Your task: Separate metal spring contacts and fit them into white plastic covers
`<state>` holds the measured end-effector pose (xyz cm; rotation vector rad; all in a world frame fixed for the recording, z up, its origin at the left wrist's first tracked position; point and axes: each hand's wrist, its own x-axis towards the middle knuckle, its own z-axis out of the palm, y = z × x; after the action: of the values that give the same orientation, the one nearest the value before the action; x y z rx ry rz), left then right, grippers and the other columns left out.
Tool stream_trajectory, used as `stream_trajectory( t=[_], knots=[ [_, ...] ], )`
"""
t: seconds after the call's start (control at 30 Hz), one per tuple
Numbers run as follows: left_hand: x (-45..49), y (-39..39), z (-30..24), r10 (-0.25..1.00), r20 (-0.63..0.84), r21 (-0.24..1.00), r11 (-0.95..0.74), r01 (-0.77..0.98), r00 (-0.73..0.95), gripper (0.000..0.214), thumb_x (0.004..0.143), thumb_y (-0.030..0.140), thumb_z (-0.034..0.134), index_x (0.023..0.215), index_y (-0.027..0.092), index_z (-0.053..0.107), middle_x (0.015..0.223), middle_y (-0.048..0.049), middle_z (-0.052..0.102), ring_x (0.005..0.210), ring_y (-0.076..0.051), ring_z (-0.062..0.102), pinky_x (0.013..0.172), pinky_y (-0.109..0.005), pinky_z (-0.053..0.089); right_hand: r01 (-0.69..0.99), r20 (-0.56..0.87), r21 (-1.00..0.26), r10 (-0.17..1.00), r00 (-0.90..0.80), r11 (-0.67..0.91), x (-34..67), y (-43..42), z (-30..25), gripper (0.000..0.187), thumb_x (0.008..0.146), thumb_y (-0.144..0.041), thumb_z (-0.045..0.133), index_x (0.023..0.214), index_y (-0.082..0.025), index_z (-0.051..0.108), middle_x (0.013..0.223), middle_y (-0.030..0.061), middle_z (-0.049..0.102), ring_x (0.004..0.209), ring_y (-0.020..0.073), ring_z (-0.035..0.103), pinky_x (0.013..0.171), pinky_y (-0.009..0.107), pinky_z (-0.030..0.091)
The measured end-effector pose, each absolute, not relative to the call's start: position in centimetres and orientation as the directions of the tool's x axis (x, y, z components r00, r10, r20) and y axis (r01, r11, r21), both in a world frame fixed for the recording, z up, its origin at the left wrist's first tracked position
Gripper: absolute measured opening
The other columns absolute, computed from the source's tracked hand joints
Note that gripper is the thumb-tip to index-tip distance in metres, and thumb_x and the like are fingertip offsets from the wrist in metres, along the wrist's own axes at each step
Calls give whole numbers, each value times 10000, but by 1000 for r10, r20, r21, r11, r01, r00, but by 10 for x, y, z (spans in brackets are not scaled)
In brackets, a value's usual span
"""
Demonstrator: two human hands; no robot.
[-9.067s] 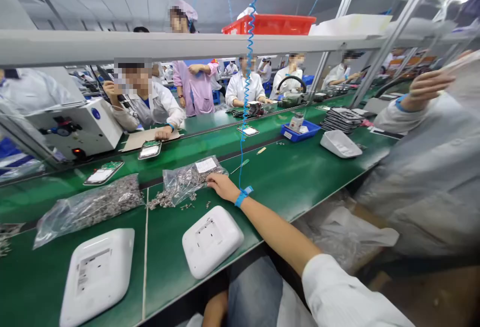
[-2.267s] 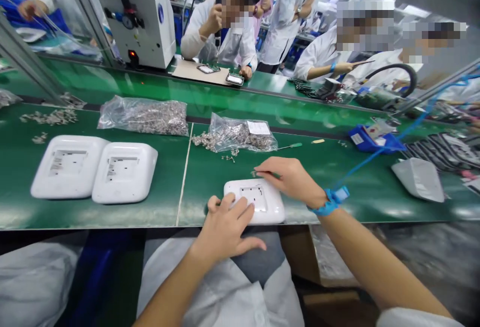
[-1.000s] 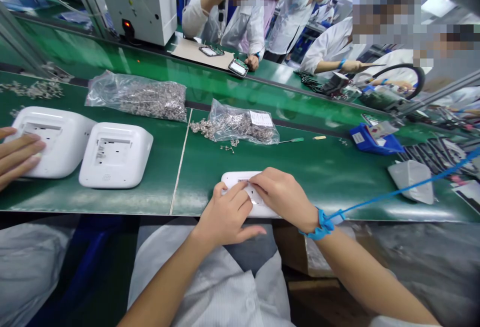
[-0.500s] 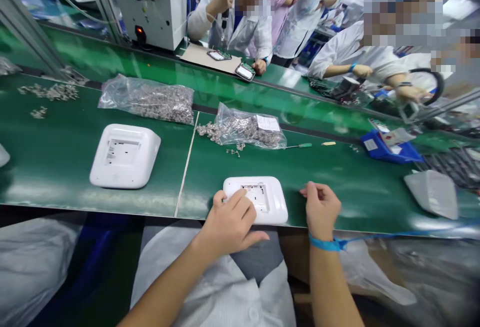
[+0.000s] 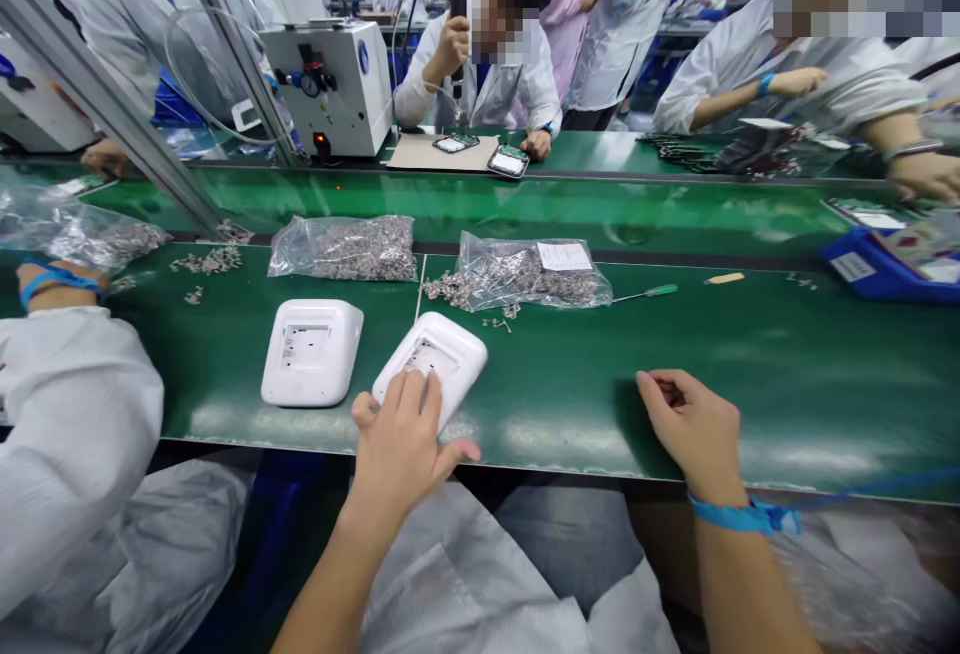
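A white plastic housing [image 5: 454,354] with a square recess lies tilted on the green bench. My left hand [image 5: 397,434] is on its near left part, the fingers hooked into the recess and the thumb held out to the right. Left of it, apart, lies a second white housing [image 5: 341,354] of the same kind. Off to the right, over bare bench, is my right hand [image 5: 694,424], its fingers curled in with the thumb against them. Whatever it holds, if anything, is hidden. A blue wrist strap [image 5: 742,514] circles that wrist.
Behind the housings lie clear bags of small metal parts [image 5: 367,249] [image 5: 510,269], with loose pieces spilled out. A green-handled screwdriver [image 5: 660,290] and a blue bin [image 5: 862,264] are farther right. Co-workers sit across the bench; another's sleeve [image 5: 82,384] reaches in at left.
My left hand has slid the housing left, close to the second one, and turned it askew. The right hand stays curled, now farther from the housing. The head view has shifted and levelled.
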<state>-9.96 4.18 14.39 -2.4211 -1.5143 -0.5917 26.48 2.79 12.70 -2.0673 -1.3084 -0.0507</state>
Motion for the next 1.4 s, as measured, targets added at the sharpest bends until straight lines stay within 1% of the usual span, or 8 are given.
stream_trajectory(
  t=[0.27, 0.7, 0.8, 0.9, 1.03, 1.17, 1.27, 1.4],
  knots=[
    [-94, 60, 144, 884, 440, -63, -147, 987, 160, 761, 976, 702, 284, 1206, 70, 641, 982, -168, 626, 913, -306, 525, 781, -452, 338, 849, 412, -495, 811, 415, -183, 264, 26, 129, 417, 831, -578, 562, 751, -193, 701, 594, 39, 636, 560, 189, 590, 592, 312, 423],
    [-134, 79, 155, 908, 408, -36, 116, 993, -91, 501, 1027, 487, 291, 996, 160, 670, 946, -123, 600, 888, -298, 537, 751, -466, 361, 923, 483, -382, 843, 235, -38, 262, 29, 125, 364, 967, -477, 520, 796, -191, 666, 720, 38, 656, 664, 182, 593, 657, 304, 437],
    [-137, 85, 148, 832, 528, 5, 199, 980, -171, 500, 1006, 508, 344, 1035, 124, 664, 1113, -222, 597, 1024, -380, 527, 780, -504, 388, 943, 477, -330, 856, 199, -36, 260, 32, 126, 331, 995, -430, 509, 794, -202, 640, 745, 30, 645, 727, 192, 602, 691, 306, 433],
    [-118, 86, 133, 773, 633, 85, 1, 996, -55, 515, 960, 521, 488, 1177, 80, 642, 1249, -269, 561, 1187, -419, 503, 899, -534, 413, 956, 477, -289, 860, 181, -41, 260, 37, 126, 324, 1005, -406, 503, 765, -209, 596, 713, 14, 610, 720, 187, 592, 677, 297, 417],
    [-87, 88, 109, 744, 447, 20, -563, 826, 496, 390, 989, 424, 486, 1269, 208, 651, 1335, -133, 634, 1229, -319, 553, 987, -461, 440, 977, 490, -207, 858, 150, -53, 260, 45, 124, 346, 1003, -389, 491, 700, -222, 506, 636, -10, 542, 646, 172, 550, 615, 285, 383],
    [-82, 94, 99, 804, 388, 63, -512, 857, 452, 454, 991, 464, 454, 1314, 219, 660, 1428, -113, 617, 1282, -338, 553, 1034, -497, 456, 989, 509, -133, 851, 127, -67, 256, 49, 124, 308, 1010, -373, 447, 789, -207, 584, 767, 47, 633, 755, 210, 603, 697, 323, 459],
    [-85, 96, 100, 835, 319, 72, -494, 866, 449, 505, 992, 458, 418, 1379, 216, 634, 1468, -111, 597, 1328, -353, 546, 1082, -533, 452, 986, 488, -110, 857, 164, -126, 253, 54, 123, 392, 981, -466, 485, 1067, -134, 675, 1141, 175, 695, 1057, 303, 644, 894, 421, 517],
    [-87, 94, 106, 864, 240, 87, -473, 877, 442, 619, 992, 569, 340, 1464, 236, 563, 1586, -111, 466, 1444, -403, 451, 1123, -596, 423, 981, 332, -80, 923, 192, -175, 248, 62, 122, 798, 924, -667, 469, 1447, -69, 538, 1605, 209, 415, 1488, 367, 394, 1173, 506, 379]
  ],
)
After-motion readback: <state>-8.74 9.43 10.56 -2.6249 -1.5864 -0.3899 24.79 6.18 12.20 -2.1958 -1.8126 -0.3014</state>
